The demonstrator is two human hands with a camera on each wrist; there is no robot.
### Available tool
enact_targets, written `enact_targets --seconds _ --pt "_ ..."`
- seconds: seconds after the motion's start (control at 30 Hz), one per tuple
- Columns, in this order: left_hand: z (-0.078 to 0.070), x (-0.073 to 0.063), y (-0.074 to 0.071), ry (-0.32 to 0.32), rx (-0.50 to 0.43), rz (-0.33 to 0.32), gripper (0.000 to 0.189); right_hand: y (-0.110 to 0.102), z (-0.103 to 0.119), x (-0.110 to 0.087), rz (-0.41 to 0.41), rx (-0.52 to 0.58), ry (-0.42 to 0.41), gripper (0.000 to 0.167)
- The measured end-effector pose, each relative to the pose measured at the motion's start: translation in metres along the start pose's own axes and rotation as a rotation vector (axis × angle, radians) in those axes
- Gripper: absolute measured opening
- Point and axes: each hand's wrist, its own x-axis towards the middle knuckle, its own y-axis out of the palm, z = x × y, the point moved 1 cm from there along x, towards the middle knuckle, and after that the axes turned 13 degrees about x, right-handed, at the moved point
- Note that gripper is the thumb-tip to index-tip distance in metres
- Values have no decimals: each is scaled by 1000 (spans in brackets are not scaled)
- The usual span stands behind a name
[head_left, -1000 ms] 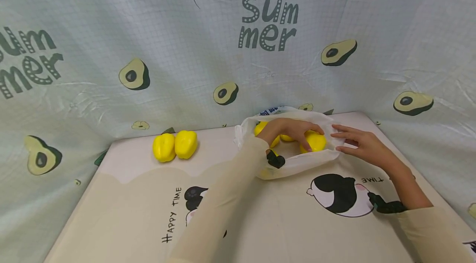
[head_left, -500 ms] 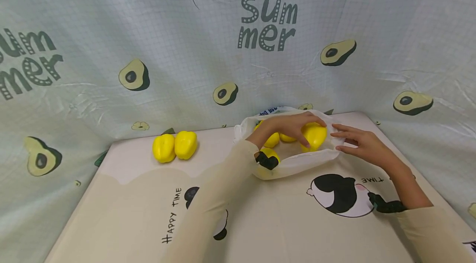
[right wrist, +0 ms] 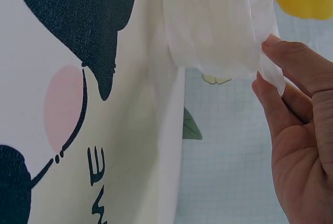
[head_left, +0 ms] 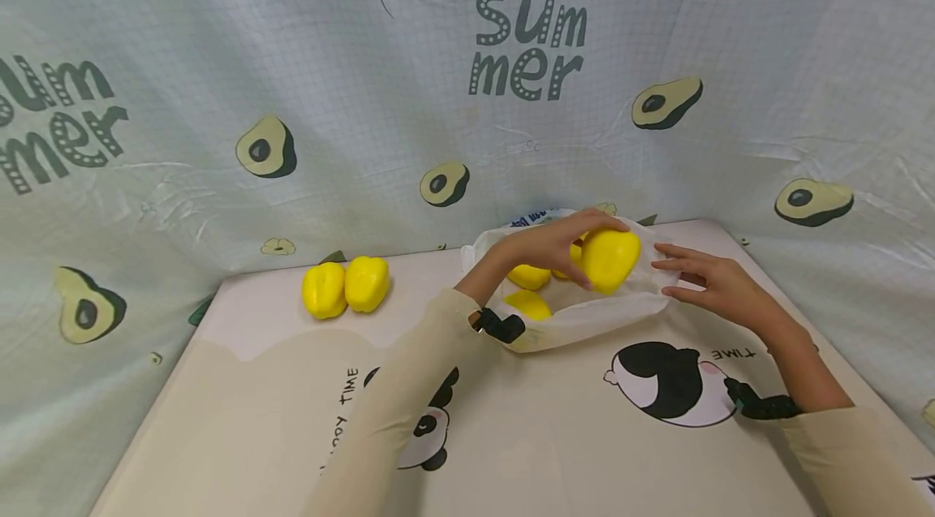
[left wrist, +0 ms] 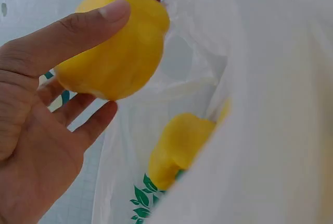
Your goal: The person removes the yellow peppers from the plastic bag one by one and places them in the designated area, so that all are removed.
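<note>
A yellow bell pepper (head_left: 612,261) is gripped by my left hand (head_left: 551,245), thumb on one side and fingers underneath, as the left wrist view shows. It hangs over the mouth of a white plastic bag (head_left: 609,324) lying on the table. Inside the bag are several more yellow peppers (head_left: 529,305), partly covered by the left arm and the bag's wall. My right hand (head_left: 716,286) pinches the bag's rim (right wrist: 268,52) at its right end between thumb and fingers, holding the mouth spread.
Two yellow peppers (head_left: 324,290) stand side by side at the back left of the table. A printed cloth (head_left: 540,428) with panda drawings covers the tabletop. Behind it hangs a curtain (head_left: 365,135) with avocado prints, close to the bag.
My left hand has lifted the pepper up from inside the bag and drawn slightly left and back, uncovering other peppers. The right hand stays at the bag's rim.
</note>
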Motion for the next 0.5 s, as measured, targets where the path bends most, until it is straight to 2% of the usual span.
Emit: enact_targets --seconds 0.17,0.3,0.4,0.5 --pt "1 -12 1 -22 2 -88 88 0 0 0 3 5 11 46" --pt "4 -21 2 -32 -119 -161 88 0 -1 -1 -10 1 -5 46" --pt "7 -26 4 -13 -209 -208 87 -1 -1 -1 -15 -2 -6 46" --pt "9 -30 6 0 -233 -233 85 -1 -1 -1 -14 0 6 46"
